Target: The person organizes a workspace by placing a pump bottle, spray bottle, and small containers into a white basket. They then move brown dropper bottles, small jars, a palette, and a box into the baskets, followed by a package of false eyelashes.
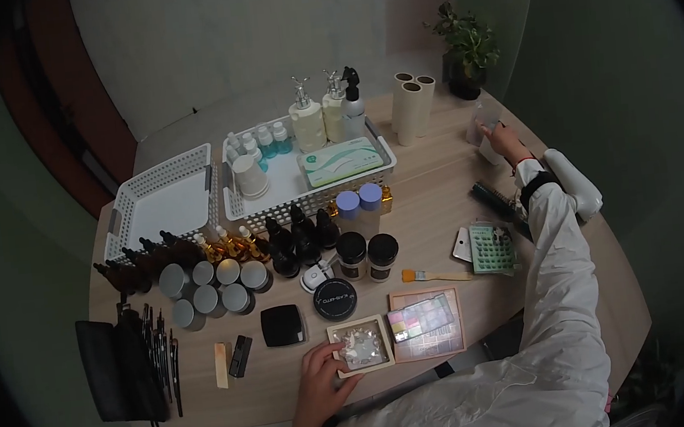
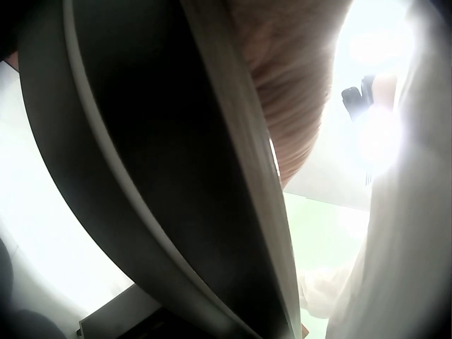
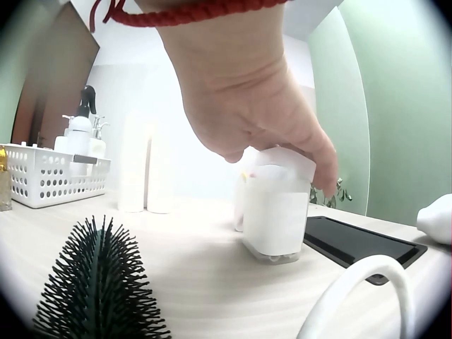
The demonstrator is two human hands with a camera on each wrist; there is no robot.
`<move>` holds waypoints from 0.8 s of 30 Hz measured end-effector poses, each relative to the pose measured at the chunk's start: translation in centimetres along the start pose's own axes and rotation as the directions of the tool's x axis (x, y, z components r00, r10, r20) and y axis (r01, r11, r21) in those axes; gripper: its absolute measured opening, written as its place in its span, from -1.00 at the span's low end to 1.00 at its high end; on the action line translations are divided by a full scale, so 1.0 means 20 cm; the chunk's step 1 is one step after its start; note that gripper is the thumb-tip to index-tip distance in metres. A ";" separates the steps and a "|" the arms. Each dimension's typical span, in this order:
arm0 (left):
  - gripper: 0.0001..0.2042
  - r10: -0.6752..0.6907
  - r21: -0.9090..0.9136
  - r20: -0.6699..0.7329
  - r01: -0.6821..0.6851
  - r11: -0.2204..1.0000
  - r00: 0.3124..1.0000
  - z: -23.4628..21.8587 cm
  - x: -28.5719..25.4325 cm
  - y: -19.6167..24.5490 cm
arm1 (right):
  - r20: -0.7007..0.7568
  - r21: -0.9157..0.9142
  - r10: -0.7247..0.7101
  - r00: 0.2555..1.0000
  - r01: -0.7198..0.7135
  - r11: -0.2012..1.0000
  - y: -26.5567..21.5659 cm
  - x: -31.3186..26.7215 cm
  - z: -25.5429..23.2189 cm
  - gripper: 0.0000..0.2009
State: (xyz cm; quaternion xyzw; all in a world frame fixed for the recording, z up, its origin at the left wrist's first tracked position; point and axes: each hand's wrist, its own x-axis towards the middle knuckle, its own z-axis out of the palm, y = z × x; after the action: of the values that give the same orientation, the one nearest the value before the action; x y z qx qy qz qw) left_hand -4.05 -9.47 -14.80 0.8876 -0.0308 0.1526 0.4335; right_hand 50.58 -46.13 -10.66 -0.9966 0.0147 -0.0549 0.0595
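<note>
At the table's far right, my right hand [image 1: 507,144] grips a small whitish, frosted container [image 3: 274,222] from above, fingers round its top. Part of a second container [image 3: 240,205] shows just behind it. My left hand [image 1: 323,380] holds the lower left corner of a square cream-framed box [image 1: 386,342] near the front edge, fingers over the rim and thumb along the front side. Clear, glittering pieces [image 1: 362,348] lie in that box. The left wrist view shows mostly a dark curved band, and the fingers are hidden there.
Right of the box lies a pink-framed palette [image 1: 445,343]. A bristle brush [image 3: 99,282] and a white curved object [image 1: 574,183] lie near my right forearm. Pump bottles [image 1: 307,126] stand in a white basket [image 1: 272,212]. Jars, dropper bottles and white tubes [image 1: 410,116] stand around.
</note>
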 end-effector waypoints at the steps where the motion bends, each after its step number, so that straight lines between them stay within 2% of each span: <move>1: -0.73 0.019 0.000 0.014 -0.019 1.000 1.000 -0.01 0.00 0.00 | -0.015 -0.106 -0.006 1.000 0.004 0.994 0.04 0.08 0.07 -0.39; 2: -0.73 0.003 0.010 -0.002 -0.003 1.000 1.000 -0.01 0.00 0.00 | 0.007 -0.307 -0.158 0.987 0.152 0.940 0.00 0.02 0.02 -0.43; 3: -0.73 0.004 -0.003 0.000 -0.004 1.000 1.000 -0.01 0.01 0.01 | 0.052 -0.490 -0.298 0.953 0.285 0.824 -0.01 -0.06 -0.01 -0.43; 4: -0.74 0.008 -0.018 0.004 -0.008 1.000 1.000 -0.01 0.01 0.01 | -0.058 -0.565 -0.367 0.928 0.272 0.779 0.00 -0.07 0.02 -0.31; 5: -0.74 0.003 -0.014 -0.007 -0.003 1.000 1.000 -0.01 0.00 0.01 | -0.059 -0.564 -0.378 0.924 0.281 0.776 0.00 -0.06 0.06 -0.31; 7: -0.74 0.008 -0.026 0.004 -0.008 1.000 1.000 -0.01 0.00 0.01 | -0.090 -0.558 -0.426 0.900 0.309 0.770 0.01 -0.10 0.03 -0.16; 9: -0.74 0.015 -0.012 0.008 -0.015 1.000 1.000 -0.01 0.01 0.01 | -0.053 -0.456 -0.410 0.911 0.343 0.821 0.00 -0.08 0.03 0.02; 10: -0.74 0.012 0.011 0.006 -0.012 1.000 1.000 -0.01 0.00 0.01 | -0.004 -0.325 -0.346 0.938 0.326 0.888 0.00 -0.05 0.03 0.08; 11: -0.74 0.020 0.005 0.018 -0.020 1.000 1.000 0.00 0.00 0.01 | -0.004 -0.329 -0.331 0.943 0.312 0.892 0.03 -0.04 0.02 0.08; 13: -0.74 0.018 0.001 0.004 -0.018 1.000 1.000 0.00 0.00 0.00 | 0.047 -0.001 -0.459 0.887 0.459 0.888 0.00 -0.09 -0.05 0.04; 14: -0.74 0.025 -0.003 0.010 -0.025 1.000 1.000 0.00 0.00 0.00 | 0.120 0.181 -0.437 0.892 0.413 0.893 -0.02 -0.11 -0.09 -0.05; 15: -0.74 0.018 -0.004 0.007 -0.018 1.000 1.000 0.00 0.00 -0.01 | 0.118 0.178 -0.430 0.895 0.407 0.896 -0.05 -0.15 -0.13 -0.05; 17: -0.74 0.012 -0.008 0.008 -0.012 1.000 1.000 0.00 0.00 -0.01 | 0.164 0.294 -0.523 0.836 0.465 0.835 -0.12 -0.26 -0.20 -0.19; 18: -0.74 0.008 -0.009 0.007 -0.008 1.000 1.000 0.01 0.00 -0.01 | 0.165 0.293 -0.520 0.838 0.462 0.837 -0.15 -0.30 -0.23 -0.19; 20: -0.74 0.003 -0.009 0.006 -0.002 1.000 1.000 0.00 0.00 0.00 | 0.279 0.400 -0.562 0.778 0.438 0.805 -0.23 -0.36 -0.28 -0.30; 21: -0.74 0.009 -0.004 0.008 -0.009 1.000 1.000 0.00 0.00 0.00 | 0.279 0.401 -0.563 0.778 0.438 0.804 -0.28 -0.41 -0.32 -0.30; 23: -0.73 0.015 0.003 0.009 -0.015 1.000 1.000 0.00 0.00 0.00 | 0.303 0.389 -0.640 0.706 0.522 0.759 -0.39 -0.49 -0.43 -0.39; 24: -0.73 0.018 0.006 0.010 -0.018 1.000 1.000 0.00 0.00 0.00 | 0.302 0.392 -0.643 0.704 0.523 0.757 -0.43 -0.53 -0.48 -0.39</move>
State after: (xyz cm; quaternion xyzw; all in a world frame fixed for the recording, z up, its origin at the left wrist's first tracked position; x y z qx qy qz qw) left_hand -3.99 -9.50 -14.89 0.8893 -0.0405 0.1524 0.4292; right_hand 39.18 -38.28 -1.21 -0.9174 -0.3256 0.1426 0.1791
